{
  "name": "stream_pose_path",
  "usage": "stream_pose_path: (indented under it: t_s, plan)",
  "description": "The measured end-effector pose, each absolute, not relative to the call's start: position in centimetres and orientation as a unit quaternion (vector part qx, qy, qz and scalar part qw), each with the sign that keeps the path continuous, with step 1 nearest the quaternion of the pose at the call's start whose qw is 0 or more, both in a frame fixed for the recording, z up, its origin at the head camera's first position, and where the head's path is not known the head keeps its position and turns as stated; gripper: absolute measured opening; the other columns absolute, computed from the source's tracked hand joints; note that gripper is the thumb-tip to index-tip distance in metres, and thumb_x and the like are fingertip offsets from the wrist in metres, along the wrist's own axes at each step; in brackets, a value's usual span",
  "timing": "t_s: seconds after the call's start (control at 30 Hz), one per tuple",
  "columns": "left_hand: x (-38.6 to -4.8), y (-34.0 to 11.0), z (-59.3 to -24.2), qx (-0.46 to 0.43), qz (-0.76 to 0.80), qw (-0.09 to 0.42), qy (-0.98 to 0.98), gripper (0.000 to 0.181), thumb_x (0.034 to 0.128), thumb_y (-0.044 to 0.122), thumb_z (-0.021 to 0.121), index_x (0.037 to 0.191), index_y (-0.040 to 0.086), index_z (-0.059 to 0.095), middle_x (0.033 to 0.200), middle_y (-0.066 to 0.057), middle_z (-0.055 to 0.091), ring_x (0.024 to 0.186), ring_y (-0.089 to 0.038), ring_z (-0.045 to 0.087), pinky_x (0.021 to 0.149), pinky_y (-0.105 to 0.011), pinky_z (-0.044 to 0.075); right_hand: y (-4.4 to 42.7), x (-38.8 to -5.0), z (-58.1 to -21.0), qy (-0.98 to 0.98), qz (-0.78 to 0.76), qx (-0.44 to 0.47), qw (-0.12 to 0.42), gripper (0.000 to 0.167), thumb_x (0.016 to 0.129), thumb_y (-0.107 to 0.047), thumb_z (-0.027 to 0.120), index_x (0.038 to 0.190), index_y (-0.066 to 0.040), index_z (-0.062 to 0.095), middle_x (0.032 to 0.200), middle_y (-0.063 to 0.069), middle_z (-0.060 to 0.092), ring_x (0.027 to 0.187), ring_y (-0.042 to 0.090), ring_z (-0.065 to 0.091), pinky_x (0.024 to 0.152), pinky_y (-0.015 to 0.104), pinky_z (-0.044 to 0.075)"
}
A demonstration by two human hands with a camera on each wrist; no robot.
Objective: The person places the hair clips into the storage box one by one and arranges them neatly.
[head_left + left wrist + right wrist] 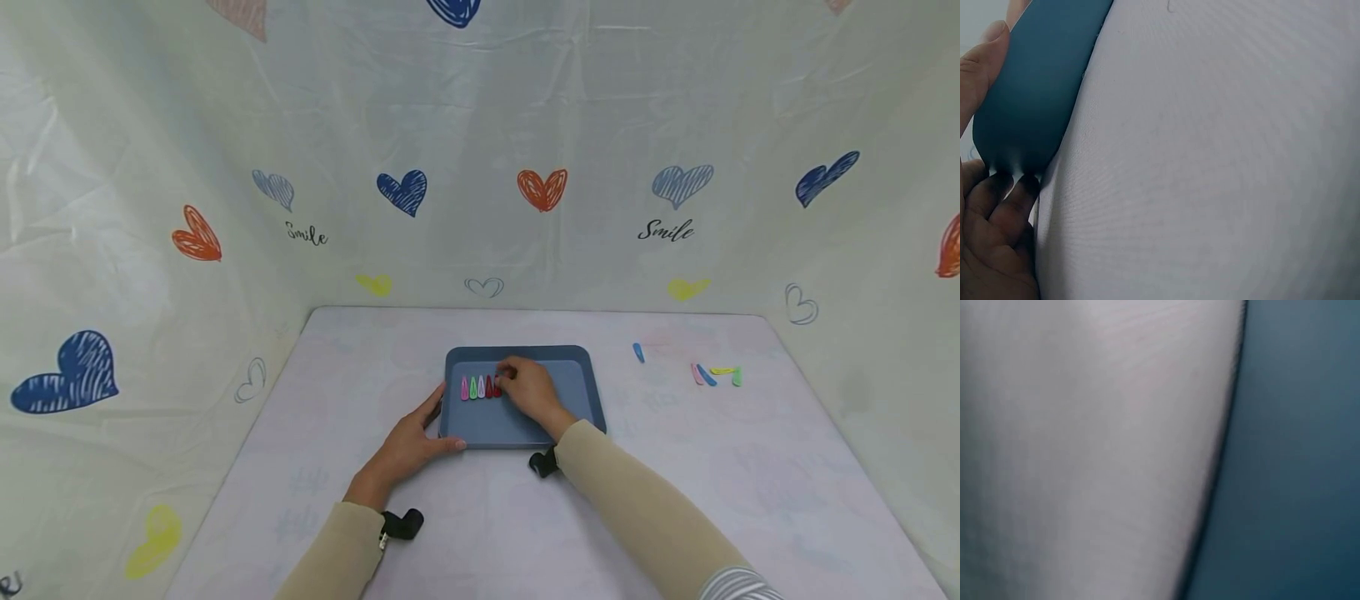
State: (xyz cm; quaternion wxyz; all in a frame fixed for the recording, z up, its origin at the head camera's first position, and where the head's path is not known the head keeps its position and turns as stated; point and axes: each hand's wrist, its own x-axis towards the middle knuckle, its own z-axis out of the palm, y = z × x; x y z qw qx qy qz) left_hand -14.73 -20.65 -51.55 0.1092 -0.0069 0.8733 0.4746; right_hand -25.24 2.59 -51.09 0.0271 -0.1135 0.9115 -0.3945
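A blue-grey tray (517,439) lies on the table. My left hand (408,450) holds its near left corner, thumb at the front edge and fingers against the left side; in the left wrist view the fingertips (1019,187) touch the tray's outer wall (1041,94). Inside the tray, snap hair clips stand side by side in a row: a pink clip (464,388), a green clip (473,388), a pale clip (482,387) and a dark red clip (489,387). At the row's right end my right hand (531,390) pinches a red hair clip (497,390), partly hidden by the fingers.
Right of the tray lies a blue clip (638,352). Farther right are a pink clip (697,374), another blue clip (707,376), a yellow clip (722,371) and a green clip (737,377). A heart-printed sheet (465,242) hangs behind the table (360,350). The right wrist view is blurred.
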Motion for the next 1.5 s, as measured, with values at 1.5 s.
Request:
stream_pose_path:
  t_s: [1.5]
  plan:
    - [-14.6, -20.4, -51.6, -0.021, 0.465, 0.115, 0.878, 0.113, 0.0796, 0.047, 0.092, 0.169, 0.038, 0.023, 0.171, -0.011, 0.036, 0.159, -0.035, 0.033, 0.126, -0.062, 0.030, 16.3, -27.5, -44.0, 0.896, -0.425, -0.125, -0.031, 0.032, 0.105, -0.016, 0.066, 0.135, -0.005, 0.068, 0.130, 0.020, 0.071, 0.120, 0.038, 0.066, 0.100, 0.055, 0.056]
